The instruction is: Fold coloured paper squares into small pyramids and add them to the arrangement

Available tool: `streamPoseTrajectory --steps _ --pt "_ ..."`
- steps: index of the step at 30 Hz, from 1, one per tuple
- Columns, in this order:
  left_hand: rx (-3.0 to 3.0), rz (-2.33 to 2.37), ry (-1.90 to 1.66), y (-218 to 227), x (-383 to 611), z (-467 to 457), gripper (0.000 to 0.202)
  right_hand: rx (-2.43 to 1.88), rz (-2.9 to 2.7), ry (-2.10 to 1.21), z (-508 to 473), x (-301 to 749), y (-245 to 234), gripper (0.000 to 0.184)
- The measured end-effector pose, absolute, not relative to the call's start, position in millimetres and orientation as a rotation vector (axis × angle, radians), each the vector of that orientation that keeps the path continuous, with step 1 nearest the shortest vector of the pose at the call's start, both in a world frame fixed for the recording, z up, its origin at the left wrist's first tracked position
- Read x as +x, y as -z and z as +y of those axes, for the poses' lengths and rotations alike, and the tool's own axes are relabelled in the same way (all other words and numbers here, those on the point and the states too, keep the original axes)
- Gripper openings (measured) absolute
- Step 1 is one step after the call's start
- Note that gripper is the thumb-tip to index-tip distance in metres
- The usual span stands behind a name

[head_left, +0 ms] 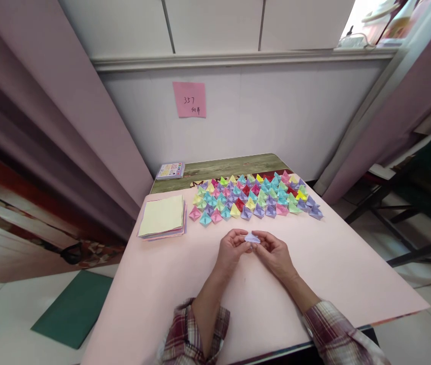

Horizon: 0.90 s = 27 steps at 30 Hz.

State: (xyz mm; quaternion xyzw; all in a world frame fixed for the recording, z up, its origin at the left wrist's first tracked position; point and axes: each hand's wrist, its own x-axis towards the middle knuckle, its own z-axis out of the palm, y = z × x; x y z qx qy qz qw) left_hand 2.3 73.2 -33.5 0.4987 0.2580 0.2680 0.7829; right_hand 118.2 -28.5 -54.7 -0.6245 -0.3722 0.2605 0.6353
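Between both hands, over the middle of the pink-covered table [154, 289], is a small folded pale-lavender paper [252, 238]. My left hand [232, 246] pinches its left side with thumb and fingers. On the other side my right hand [275, 252] grips it the same way. The fingers cover its lower part and ends. Just beyond the hands stand rows of small folded paper boats [260, 210], in blue, purple, pink, yellow, green and red, packed close together.
A stack of square paper sheets [162, 217], pale yellow on top, lies at the table's left. A printed pack [170, 171] sits at the back left corner. A pink note [190, 100] is stuck on the wall. A dark chair [421, 203] stands to the right.
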Motion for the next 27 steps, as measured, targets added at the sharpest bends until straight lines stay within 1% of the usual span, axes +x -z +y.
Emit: streamPoseTrajectory --steps 4,10,14,20,23,27 --pt "1.098 0.549 -0.611 34.4 2.2 74.1 0.038 -1.499 -0.886 -0.561 -28.4 117.7 52.9 0.04" --pt "1.187 0.543 -0.658 36.2 1.8 73.5 0.032 -1.53 -0.96 -0.499 -28.3 118.8 44.9 0.028" --pt "1.228 0.576 -0.652 38.5 2.3 72.8 0.029 -1.521 -0.934 -0.574 -28.7 120.1 48.7 0.028" --pt "1.472 0.557 -0.665 36.9 0.2 73.5 0.017 -1.537 -1.005 -0.54 -30.2 123.8 51.2 0.026" --pt "1.455 0.539 -0.589 36.2 -1.4 74.3 0.018 -1.509 -1.079 -0.551 -31.9 124.6 46.6 0.024" --pt "1.447 0.544 -0.571 37.1 -1.1 74.5 0.018 -1.505 -1.109 -0.551 -32.9 123.4 43.3 0.023"
